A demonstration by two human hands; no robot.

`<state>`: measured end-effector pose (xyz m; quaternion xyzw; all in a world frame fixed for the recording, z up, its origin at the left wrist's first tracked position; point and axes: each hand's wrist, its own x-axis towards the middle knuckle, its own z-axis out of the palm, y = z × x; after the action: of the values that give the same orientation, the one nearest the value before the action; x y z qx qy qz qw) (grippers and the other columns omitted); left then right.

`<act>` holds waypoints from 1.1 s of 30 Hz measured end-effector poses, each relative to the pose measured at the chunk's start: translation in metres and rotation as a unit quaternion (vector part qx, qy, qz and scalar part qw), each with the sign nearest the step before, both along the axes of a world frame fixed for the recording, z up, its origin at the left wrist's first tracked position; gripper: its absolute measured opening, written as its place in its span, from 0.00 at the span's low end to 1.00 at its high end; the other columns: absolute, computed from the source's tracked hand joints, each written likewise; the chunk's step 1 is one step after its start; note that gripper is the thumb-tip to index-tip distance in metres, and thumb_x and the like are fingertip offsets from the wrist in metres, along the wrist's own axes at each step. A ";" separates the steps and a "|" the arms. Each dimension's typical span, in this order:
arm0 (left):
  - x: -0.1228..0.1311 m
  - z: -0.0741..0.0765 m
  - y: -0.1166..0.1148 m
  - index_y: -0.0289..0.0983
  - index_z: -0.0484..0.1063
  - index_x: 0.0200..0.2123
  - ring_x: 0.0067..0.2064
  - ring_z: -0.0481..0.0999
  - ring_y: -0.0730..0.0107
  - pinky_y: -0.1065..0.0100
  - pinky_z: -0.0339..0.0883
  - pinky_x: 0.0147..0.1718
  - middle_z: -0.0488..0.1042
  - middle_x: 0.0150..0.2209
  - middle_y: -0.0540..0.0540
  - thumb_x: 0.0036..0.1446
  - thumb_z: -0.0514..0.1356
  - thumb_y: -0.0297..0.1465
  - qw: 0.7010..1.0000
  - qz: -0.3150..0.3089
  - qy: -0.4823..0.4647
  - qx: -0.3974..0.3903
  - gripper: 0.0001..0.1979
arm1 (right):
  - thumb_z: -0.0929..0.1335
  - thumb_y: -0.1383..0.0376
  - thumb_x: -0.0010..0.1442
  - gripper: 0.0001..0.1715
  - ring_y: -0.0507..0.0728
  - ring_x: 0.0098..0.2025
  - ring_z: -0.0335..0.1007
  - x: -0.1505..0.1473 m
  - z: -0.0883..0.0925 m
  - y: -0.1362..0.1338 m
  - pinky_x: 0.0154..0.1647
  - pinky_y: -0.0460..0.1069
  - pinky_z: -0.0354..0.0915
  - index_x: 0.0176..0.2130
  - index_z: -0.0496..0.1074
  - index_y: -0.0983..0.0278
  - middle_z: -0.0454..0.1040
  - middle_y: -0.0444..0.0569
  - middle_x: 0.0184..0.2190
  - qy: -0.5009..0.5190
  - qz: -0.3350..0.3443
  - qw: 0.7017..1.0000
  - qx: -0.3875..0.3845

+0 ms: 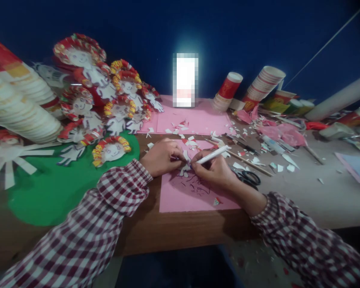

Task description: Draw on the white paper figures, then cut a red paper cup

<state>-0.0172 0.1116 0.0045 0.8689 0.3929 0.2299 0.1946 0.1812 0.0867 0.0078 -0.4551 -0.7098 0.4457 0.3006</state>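
My left hand [163, 156] pinches the edge of a small white paper cutout [185, 170], shaped like a little figure's body. In my right hand [214, 170] is a white marker pen [213, 154], its tip down at the cutout's right side. Under both hands lies a pink paper sheet [174, 202] with dark pen scribbles near its middle. A small red and white scrap [218, 201] rests toward the sheet's near right. Black-handled scissors [250, 179] lie just beyond my right wrist, their blades partly hidden.
Paper dolls with curly red and yellow hair [114, 154] crowd the left, some on a green sheet [57, 192]. Stacked paper cups [21, 108] lean at far left; more cups [262, 86] stand at back right. White scraps, a wooden stick [252, 163] and crumpled pink paper [283, 134] litter the right.
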 end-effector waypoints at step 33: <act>0.000 -0.002 0.001 0.41 0.78 0.30 0.37 0.72 0.70 0.65 0.60 0.44 0.77 0.32 0.51 0.51 0.61 0.30 1.000 0.003 0.002 0.010 0.05 | 0.65 0.68 0.53 0.03 0.46 0.19 0.57 -0.001 0.001 -0.002 0.18 0.42 0.54 0.30 0.69 0.65 0.64 0.40 0.18 0.005 0.011 1.000 -0.017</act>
<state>-0.0168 0.1123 0.0028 0.8699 0.3934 0.2328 0.1850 0.1807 0.0844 0.0088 -0.4498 -0.7054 0.4638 0.2914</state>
